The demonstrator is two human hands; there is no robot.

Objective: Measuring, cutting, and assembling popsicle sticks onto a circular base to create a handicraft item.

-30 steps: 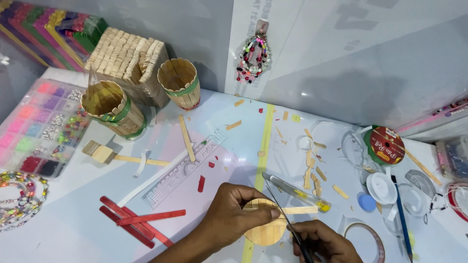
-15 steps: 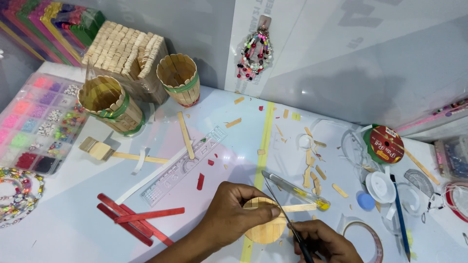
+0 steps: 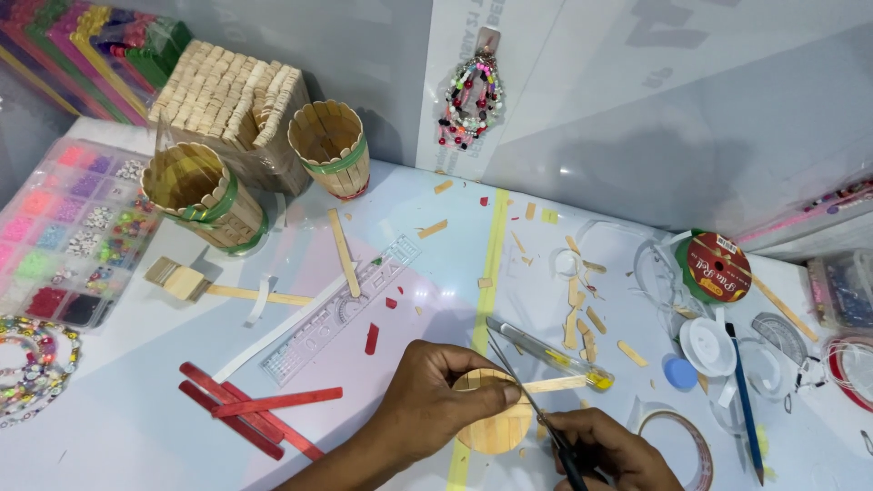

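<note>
A round wooden disc lies at the near edge of the desk, on a yellow tape line. The left hand is closed over it, thumb and fingers pinching a thin stick flat against the disc's top. The right hand is curled around the handles of dark scissors, whose blades point up and away across the stick; whether they bite it yet is hard to tell.

To cut well, the stick should probably stay pressed flat so it cannot twist, with the blades square to it and the left fingertips kept clear of them.

Just beyond lies a clear tube with a yellow end. Red sticks lie to the left, a clear ruler beyond them. Stick offcuts are scattered to the right, near a tape roll. Two stick cups stand at the back.
</note>
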